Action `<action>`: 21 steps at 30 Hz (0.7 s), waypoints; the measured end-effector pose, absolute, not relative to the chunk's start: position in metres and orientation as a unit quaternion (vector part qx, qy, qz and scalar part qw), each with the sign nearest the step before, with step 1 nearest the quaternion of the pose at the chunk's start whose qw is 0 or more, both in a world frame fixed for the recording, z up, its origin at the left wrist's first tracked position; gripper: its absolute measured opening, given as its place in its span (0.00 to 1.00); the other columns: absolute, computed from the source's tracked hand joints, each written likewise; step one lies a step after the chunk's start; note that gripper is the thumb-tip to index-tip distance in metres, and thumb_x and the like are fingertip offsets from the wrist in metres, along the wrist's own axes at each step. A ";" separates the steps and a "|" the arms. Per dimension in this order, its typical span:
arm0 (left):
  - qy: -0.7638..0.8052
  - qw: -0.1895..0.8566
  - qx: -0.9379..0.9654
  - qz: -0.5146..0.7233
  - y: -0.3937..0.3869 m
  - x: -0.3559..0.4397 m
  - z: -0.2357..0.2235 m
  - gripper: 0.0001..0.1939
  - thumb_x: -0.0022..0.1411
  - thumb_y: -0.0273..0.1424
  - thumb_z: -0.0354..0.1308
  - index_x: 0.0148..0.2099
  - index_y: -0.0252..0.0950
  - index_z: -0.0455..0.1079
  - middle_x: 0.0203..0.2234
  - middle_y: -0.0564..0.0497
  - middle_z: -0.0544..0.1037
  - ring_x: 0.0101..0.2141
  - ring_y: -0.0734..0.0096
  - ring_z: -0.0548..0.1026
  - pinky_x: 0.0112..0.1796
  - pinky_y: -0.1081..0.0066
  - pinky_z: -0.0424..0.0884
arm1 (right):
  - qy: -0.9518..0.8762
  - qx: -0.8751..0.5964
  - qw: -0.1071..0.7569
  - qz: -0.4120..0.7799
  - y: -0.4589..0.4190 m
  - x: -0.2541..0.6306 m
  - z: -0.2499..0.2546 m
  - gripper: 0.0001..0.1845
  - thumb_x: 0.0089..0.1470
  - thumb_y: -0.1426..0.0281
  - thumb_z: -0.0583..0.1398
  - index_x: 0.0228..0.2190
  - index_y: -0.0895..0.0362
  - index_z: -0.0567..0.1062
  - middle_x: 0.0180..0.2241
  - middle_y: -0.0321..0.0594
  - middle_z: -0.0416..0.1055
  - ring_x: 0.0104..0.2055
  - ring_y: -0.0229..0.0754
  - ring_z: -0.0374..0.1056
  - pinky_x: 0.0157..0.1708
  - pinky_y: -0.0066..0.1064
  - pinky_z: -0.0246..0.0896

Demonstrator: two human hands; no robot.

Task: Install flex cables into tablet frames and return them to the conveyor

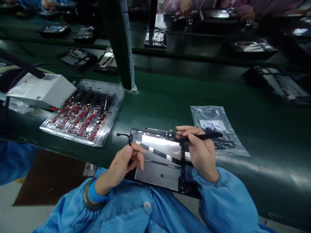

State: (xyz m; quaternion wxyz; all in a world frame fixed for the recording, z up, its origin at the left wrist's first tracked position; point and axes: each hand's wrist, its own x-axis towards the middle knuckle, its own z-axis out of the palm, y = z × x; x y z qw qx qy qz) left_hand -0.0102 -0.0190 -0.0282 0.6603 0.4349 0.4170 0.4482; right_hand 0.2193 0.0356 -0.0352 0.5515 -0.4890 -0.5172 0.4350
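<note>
A tablet with its back off lies at the table's front edge, its silver inside and dark flex strips showing. My left hand is over its left side, thumb and finger pinched on a thin black cable whose free end sticks out to the upper left. At the tablet's upper right, my right hand is closed around black tweezers. Their tips are hard to make out near the fingers. A narrow flex part lies along the tablet's top edge.
Left of the tablet is a clear plastic tray of small red boards with black cables, beside a white box-shaped device. A clear bag of black parts lies right. A post rises behind; further devices and co-workers' hands are beyond.
</note>
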 end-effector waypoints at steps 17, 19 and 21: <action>0.498 0.262 0.665 0.491 -0.018 0.006 -0.022 0.02 0.61 0.27 0.58 0.38 0.38 0.71 0.31 0.49 0.76 0.34 0.67 0.73 0.38 0.69 0.68 | -0.797 -0.385 0.437 0.159 -0.005 0.171 -0.005 0.06 0.56 0.77 0.58 0.32 0.55 0.72 0.29 0.40 0.74 0.31 0.41 0.69 0.30 0.32 0.64; 0.501 0.245 0.673 0.486 -0.018 0.006 -0.021 0.02 0.61 0.26 0.58 0.36 0.38 0.71 0.29 0.49 0.76 0.33 0.67 0.73 0.38 0.68 0.68 | -0.827 -0.369 0.412 0.102 -0.007 0.169 -0.006 0.05 0.55 0.77 0.58 0.32 0.55 0.73 0.29 0.41 0.75 0.29 0.40 0.68 0.27 0.32 0.62; 0.500 0.238 0.676 0.486 -0.017 0.006 -0.021 0.03 0.62 0.26 0.57 0.36 0.38 0.71 0.29 0.49 0.76 0.34 0.67 0.73 0.38 0.68 0.68 | -0.844 -0.356 0.395 0.072 -0.008 0.168 -0.008 0.05 0.56 0.77 0.58 0.31 0.56 0.73 0.29 0.41 0.75 0.28 0.40 0.66 0.25 0.32 0.60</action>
